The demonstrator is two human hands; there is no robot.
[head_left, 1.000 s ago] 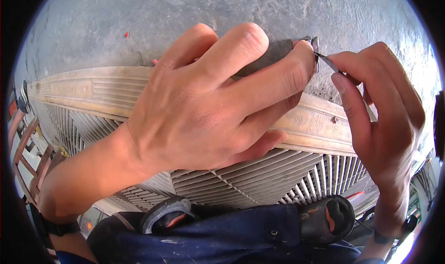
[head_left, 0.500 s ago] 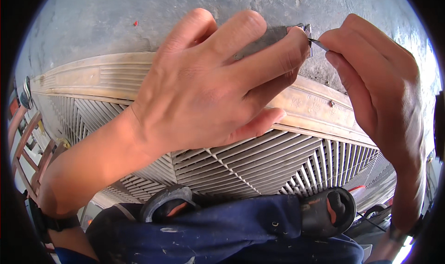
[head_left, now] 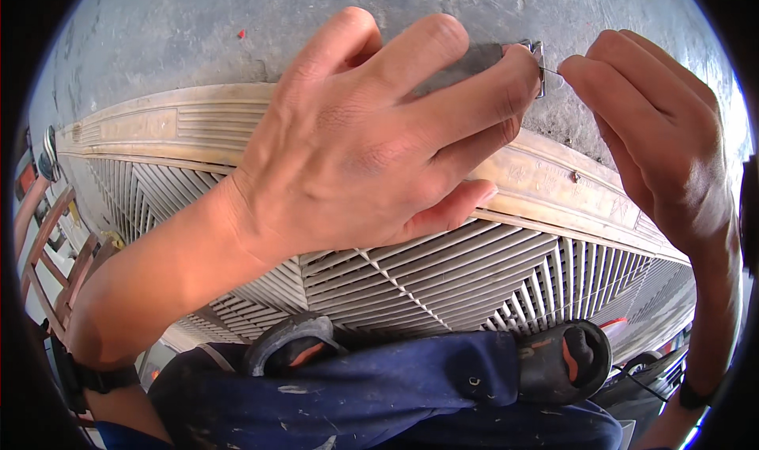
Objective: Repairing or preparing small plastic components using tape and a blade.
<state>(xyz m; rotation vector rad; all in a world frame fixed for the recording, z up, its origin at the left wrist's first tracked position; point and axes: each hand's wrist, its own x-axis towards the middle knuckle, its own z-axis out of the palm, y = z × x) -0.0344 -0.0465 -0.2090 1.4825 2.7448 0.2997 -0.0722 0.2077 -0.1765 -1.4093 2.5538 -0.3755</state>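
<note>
My left hand spreads over the grey surface, its longer fingertips pressed to a small shiny metal fitting. A dark flat piece next to the fitting is mostly covered by these fingers. The thumb is held apart, over the beige moulding. To the right, my right hand is closed in a pinch on a thin metal strip. Seen nearly edge-on, the strip reaches from the right fingertips to the fitting. Its far end is hidden at the left fingertip.
A carved beige moulding borders slatted grey lattice panelling. Below are my navy trousers and black footwear. Brown wooden bars stand at the far left. A tiny red scrap lies on the grey surface.
My right hand has drawn slightly right, away from the fitting. The strip showed its flat side before and now looks like a thin line. My left hand keeps its place on the fitting.
</note>
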